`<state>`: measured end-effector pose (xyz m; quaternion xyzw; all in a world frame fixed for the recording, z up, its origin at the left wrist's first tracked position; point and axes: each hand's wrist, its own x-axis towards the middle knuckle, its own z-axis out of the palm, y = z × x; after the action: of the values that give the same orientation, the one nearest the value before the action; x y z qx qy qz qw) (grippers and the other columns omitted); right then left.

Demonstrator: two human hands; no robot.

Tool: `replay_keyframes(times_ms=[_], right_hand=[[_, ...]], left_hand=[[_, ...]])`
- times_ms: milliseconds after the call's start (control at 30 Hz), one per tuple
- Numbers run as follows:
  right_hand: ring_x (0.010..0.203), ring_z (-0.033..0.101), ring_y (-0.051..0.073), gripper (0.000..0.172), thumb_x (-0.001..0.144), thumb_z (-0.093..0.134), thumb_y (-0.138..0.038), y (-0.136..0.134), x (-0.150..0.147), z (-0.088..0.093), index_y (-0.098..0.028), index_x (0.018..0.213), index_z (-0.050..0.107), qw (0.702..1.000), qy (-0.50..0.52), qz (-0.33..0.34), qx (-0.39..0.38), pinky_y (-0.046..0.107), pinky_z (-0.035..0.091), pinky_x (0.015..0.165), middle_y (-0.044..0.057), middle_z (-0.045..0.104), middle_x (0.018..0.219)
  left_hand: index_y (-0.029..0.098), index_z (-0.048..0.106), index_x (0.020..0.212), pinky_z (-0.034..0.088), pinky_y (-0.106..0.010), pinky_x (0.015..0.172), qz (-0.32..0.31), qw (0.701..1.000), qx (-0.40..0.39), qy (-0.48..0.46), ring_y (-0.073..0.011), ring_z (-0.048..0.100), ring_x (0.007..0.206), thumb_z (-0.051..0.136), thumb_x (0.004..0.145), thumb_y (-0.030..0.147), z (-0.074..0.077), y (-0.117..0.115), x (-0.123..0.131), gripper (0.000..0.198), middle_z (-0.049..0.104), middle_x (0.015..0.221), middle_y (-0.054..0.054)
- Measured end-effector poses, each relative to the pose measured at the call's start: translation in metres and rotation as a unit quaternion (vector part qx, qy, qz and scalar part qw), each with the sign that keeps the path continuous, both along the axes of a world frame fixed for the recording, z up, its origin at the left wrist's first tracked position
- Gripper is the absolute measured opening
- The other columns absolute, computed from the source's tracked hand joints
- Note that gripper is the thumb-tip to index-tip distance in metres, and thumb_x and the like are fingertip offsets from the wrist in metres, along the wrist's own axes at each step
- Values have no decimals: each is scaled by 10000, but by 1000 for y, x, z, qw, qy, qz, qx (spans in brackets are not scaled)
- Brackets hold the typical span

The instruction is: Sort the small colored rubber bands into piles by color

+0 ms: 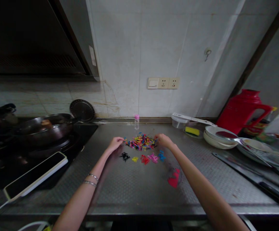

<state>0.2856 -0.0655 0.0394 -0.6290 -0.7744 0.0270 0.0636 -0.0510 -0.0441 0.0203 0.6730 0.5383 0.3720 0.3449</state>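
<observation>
A mixed pile of small, thin, multicoloured pieces (141, 142), which look like rubber bands, lies on the metal counter. At its left edge my left hand (116, 143) is closed in a pinch, with a bluish band at the fingertips. My right hand (164, 141) has its fingers bent together at the pile's right edge; whatever they hold is hidden. Nearer me sit small separate heaps: black (124, 156), yellow (135, 159), red (144, 159), pink (153, 157) and blue (161, 156). Behind the pile stands a small clear bottle (136, 123) with a pink cap.
A clear bag with red shapes (174, 178) lies inside my right forearm. Bowls (220, 142), a yellow sponge (192, 131), a red thermos (241, 110) and a long dark-handled knife (250, 176) are at right. Left are a pan (45, 128) and a phone (37, 175).
</observation>
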Motion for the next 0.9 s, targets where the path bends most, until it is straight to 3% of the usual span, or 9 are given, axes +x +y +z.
replay_keyframes(times_ms=[300, 533, 733, 900], right_hand=[[940, 556, 173, 318, 750, 423, -103, 2, -9, 2, -200, 1000, 595, 1000, -13, -11, -18, 194, 385, 691, 90, 617, 1013], [919, 552, 165, 358, 766, 415, -115, -6, -9, 0, -214, 1089, 531, 1000, 15, -9, 6, 196, 378, 662, 79, 592, 1051], [777, 558, 137, 420, 710, 464, -88, -12, 4, 2, -176, 1118, 513, 995, 89, -9, 37, 188, 360, 628, 63, 624, 879], [645, 535, 108, 377, 678, 446, -72, -31, 14, 5, -149, 1024, 578, 989, 144, 27, 23, 172, 352, 584, 36, 622, 729]], left_hand=[[98, 663, 817, 399, -188, 525, 19, 1000, -10, 12, -114, 566, 578, 488, 697, 105, 7, -6, -4, 212, 673, 719, -66], [95, 663, 829, 415, -213, 565, 12, 1000, 7, 24, -126, 570, 581, 473, 685, 101, 1, -3, -6, 238, 659, 651, -49], [98, 660, 827, 434, -227, 613, 6, 1000, 18, 22, -145, 596, 670, 472, 680, 109, -5, 2, -8, 240, 676, 774, -75], [106, 662, 796, 447, -253, 693, 3, 1000, 27, 12, -160, 607, 748, 475, 674, 125, -4, 1, -7, 225, 676, 841, -84]])
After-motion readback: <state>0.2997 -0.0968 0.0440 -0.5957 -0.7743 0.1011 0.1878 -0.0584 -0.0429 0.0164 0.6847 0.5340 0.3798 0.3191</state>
